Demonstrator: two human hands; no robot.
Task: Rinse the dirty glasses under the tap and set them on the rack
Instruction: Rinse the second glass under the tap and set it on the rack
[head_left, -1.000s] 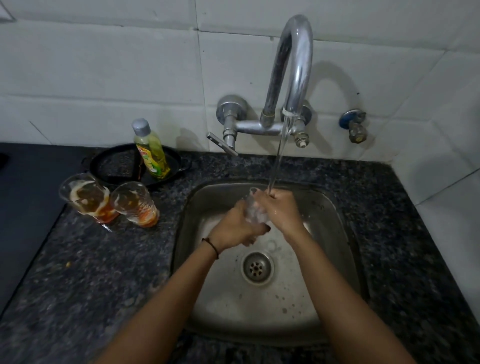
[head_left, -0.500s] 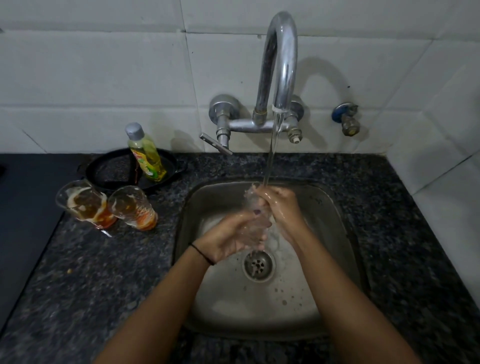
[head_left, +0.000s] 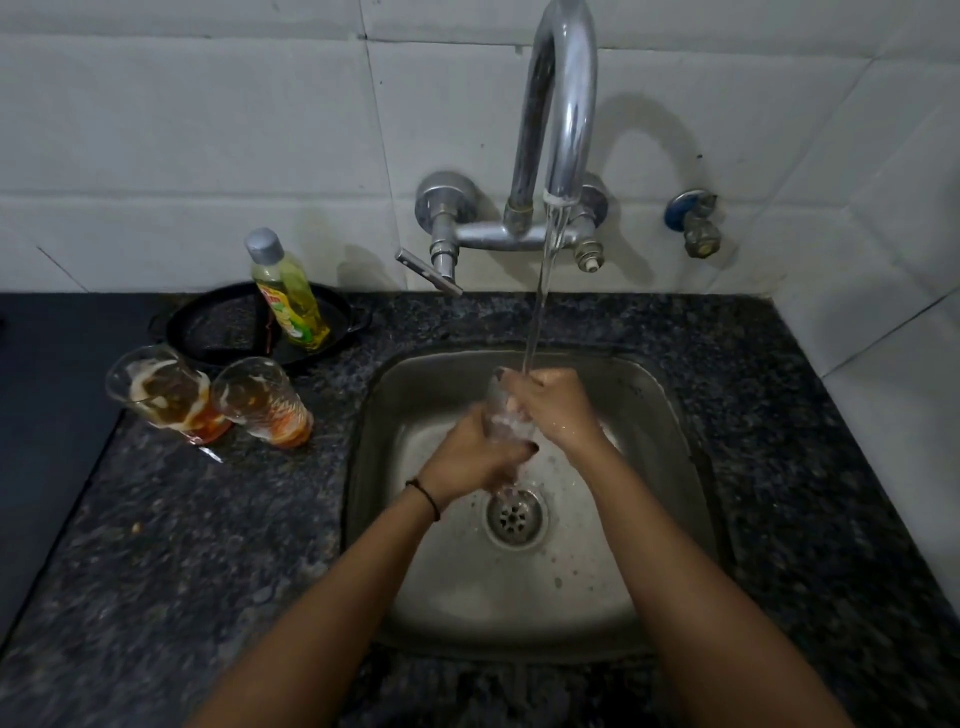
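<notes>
Glass (head_left: 506, 431), clear and wet, over sink (head_left: 670, 467) basin, just behind drain (head_left: 516, 515), rim up under tap (head_left: 566, 104). Left hand (head_left: 467, 460) wrapped round lower half, fingers curled on it; black band (head_left: 429, 492) on that wrist. Right hand (head_left: 553, 405) clasped round upper part near rim, fingers curled; whether any fingertip inside, cannot tell. Water stream (head_left: 543, 291) running, landing at rim by right-hand knuckles. Outer dirty glass (head_left: 166, 397) and inner dirty glass (head_left: 265, 405) upright on dark granite counter (head_left: 156, 561) left of sink, close side by side, both with orange-brown residue and pale foam streaks. Behind them black pan (head_left: 218, 325), yellow-green soap bottle (head_left: 291, 293) standing in it. Tap lever (head_left: 428, 271) angled out to left. Small wall valve (head_left: 693, 223) on white tiles (head_left: 182, 130), right of tap.
</notes>
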